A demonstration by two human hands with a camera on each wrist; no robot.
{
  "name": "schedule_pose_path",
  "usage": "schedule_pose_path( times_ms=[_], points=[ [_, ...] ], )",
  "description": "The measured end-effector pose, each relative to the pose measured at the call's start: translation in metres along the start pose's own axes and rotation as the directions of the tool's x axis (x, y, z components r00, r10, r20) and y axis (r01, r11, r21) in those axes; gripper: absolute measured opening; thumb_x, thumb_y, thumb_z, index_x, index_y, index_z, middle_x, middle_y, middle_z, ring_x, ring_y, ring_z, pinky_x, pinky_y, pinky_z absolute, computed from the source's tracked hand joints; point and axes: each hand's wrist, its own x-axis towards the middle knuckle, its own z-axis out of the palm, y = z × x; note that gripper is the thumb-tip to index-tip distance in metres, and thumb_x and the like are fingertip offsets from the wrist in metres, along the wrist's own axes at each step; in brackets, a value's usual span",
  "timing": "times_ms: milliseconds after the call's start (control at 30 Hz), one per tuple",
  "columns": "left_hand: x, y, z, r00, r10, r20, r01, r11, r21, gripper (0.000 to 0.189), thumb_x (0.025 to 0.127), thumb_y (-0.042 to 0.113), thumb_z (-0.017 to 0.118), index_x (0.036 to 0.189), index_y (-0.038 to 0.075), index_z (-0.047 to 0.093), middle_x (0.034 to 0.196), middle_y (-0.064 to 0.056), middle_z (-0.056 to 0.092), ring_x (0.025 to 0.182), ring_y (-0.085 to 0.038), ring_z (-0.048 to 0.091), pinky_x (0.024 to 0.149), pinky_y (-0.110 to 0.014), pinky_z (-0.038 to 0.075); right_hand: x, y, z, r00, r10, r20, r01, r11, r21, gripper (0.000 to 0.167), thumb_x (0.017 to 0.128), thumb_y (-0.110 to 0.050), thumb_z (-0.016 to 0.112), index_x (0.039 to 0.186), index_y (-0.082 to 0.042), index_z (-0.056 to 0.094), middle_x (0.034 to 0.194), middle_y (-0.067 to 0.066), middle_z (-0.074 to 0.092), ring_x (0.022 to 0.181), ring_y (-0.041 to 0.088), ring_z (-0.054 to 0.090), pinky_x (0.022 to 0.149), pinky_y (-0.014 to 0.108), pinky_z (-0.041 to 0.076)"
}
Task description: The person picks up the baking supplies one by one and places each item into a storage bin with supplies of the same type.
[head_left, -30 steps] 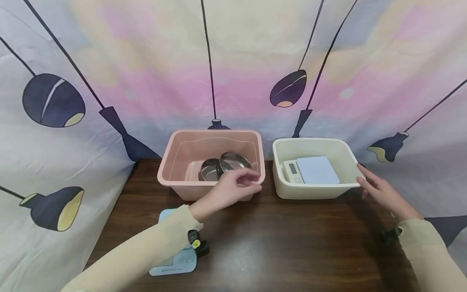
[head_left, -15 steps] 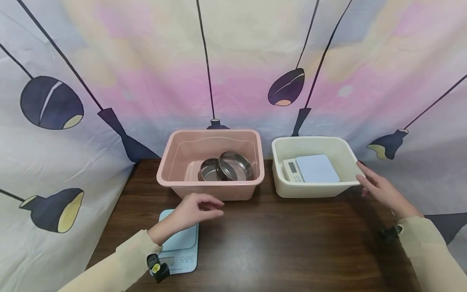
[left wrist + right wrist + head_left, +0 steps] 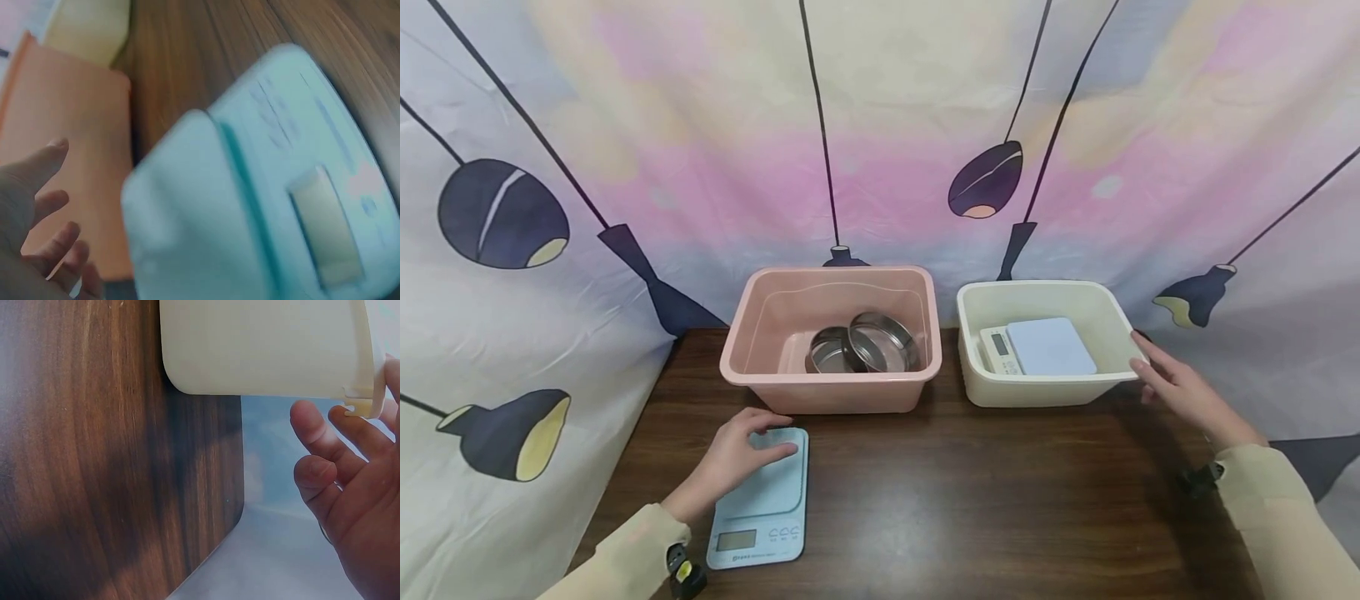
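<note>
A light blue kitchen scale (image 3: 760, 533) lies on the table at the front left. Over its far end hovers my left hand (image 3: 726, 460), thumb and fingers apart with nothing between them. In the left wrist view the scale's platform (image 3: 187, 206) is beside that hand (image 3: 37, 219). At the right corner of the cream bin (image 3: 1037, 393), my right hand (image 3: 1187, 396) holds the rim. The right wrist view has fingertips (image 3: 340, 415) hooked under the rim, the other fingers loosely bent below. Inside the cream bin is a white kitchen scale (image 3: 1051, 347).
A pink bin (image 3: 831, 396) stands left of the cream one, behind the blue scale. Two round metal sieves (image 3: 880, 342) lean together inside it. Both bins back onto a printed curtain (image 3: 880, 125). The dark wooden table (image 3: 970, 500) runs out to the right.
My left hand has drawn back from the pink bin's front right rim, moving left and toward me over the blue scale. The right hand has stayed at the cream bin's rim.
</note>
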Motion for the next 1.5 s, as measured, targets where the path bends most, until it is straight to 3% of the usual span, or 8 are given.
schedule_pose_path(
  times_ms=[100, 200, 333, 700, 967, 1200, 1500],
  points=[
    [-0.004, -0.019, -0.002, 0.999, -0.042, -0.029, 0.043, 0.998, 0.042, 0.05, 0.084, 0.035, 0.089, 0.123, 0.007, 0.076, 0.126, -0.019, 0.064, 0.116, -0.038, 0.057, 0.094, -0.053, 0.052, 0.0, 0.0, 0.001, 1.0, -0.006, -0.004, 0.006, 1.0, 0.011, 0.068, 0.113, -0.038, 0.043, 0.168, -0.018, 0.007, 0.097, 0.016, 0.062, 0.08, 0.022, 0.061, 0.068, 0.035, 0.049],
    [-0.008, -0.036, -0.004, 0.996, -0.087, -0.019, 0.088, 0.994, 0.064, 0.059, 0.084, 0.037, 0.089, 0.13, 0.004, 0.071, 0.132, -0.027, 0.058, 0.122, -0.046, 0.052, 0.098, -0.062, 0.05, 0.0, 0.001, 0.001, 1.0, -0.014, -0.011, 0.014, 1.0, 0.019, 0.068, 0.113, -0.037, 0.044, 0.168, -0.018, 0.008, 0.094, 0.014, 0.063, 0.077, 0.022, 0.061, 0.065, 0.033, 0.05],
    [-0.012, -0.054, -0.007, 0.993, -0.116, 0.01, 0.115, 0.991, 0.074, 0.07, 0.084, 0.038, 0.088, 0.139, 0.002, 0.064, 0.138, -0.032, 0.053, 0.124, -0.048, 0.049, 0.098, -0.064, 0.05, 0.0, 0.002, 0.001, 1.0, -0.023, -0.017, 0.024, 1.0, 0.019, 0.068, 0.113, -0.036, 0.044, 0.168, -0.018, 0.008, 0.095, 0.014, 0.062, 0.077, 0.023, 0.061, 0.064, 0.032, 0.049],
    [-0.016, -0.081, -0.012, 0.976, -0.189, 0.109, 0.184, 0.981, 0.055, 0.073, 0.089, 0.037, 0.083, 0.144, -0.002, 0.054, 0.143, -0.034, 0.05, 0.13, -0.051, 0.048, 0.105, -0.071, 0.045, 0.0, 0.001, 0.001, 1.0, -0.017, -0.011, 0.017, 1.0, 0.021, 0.068, 0.113, -0.037, 0.043, 0.168, -0.018, 0.007, 0.099, 0.019, 0.063, 0.078, 0.023, 0.061, 0.068, 0.034, 0.05],
    [-0.012, -0.089, -0.013, 0.955, -0.257, 0.146, 0.251, 0.966, 0.061, 0.08, 0.089, 0.041, 0.083, 0.146, -0.003, 0.05, 0.142, -0.031, 0.054, 0.123, -0.044, 0.056, 0.099, -0.061, 0.053, 0.001, 0.001, 0.001, 1.0, -0.026, -0.014, 0.026, 0.999, 0.02, 0.068, 0.113, -0.037, 0.044, 0.168, -0.016, 0.008, 0.094, 0.014, 0.062, 0.077, 0.022, 0.061, 0.066, 0.031, 0.05],
    [-0.014, -0.093, -0.01, 0.95, -0.288, 0.123, 0.29, 0.957, 0.002, 0.076, 0.089, 0.038, 0.084, 0.142, -0.004, 0.048, 0.124, -0.022, 0.062, 0.104, -0.03, 0.06, 0.084, -0.04, 0.056, 0.0, 0.004, 0.002, 0.999, -0.027, -0.017, 0.028, 0.999, 0.032, 0.068, 0.113, -0.035, 0.043, 0.168, -0.016, 0.008, 0.102, 0.019, 0.062, 0.077, 0.024, 0.063, 0.066, 0.034, 0.056],
    [-0.036, -0.092, -0.002, 0.928, -0.37, 0.051, 0.371, 0.929, -0.015, 0.062, 0.089, 0.042, 0.083, 0.122, -0.002, 0.053, 0.106, -0.013, 0.065, 0.095, -0.022, 0.061, 0.076, -0.029, 0.055, 0.002, 0.005, 0.002, 1.0, -0.011, 0.0, 0.011, 1.0, 0.029, 0.068, 0.114, -0.036, 0.042, 0.168, -0.018, 0.006, 0.114, 0.026, 0.06, 0.081, 0.021, 0.062, 0.071, 0.037, 0.055]
  ],
)
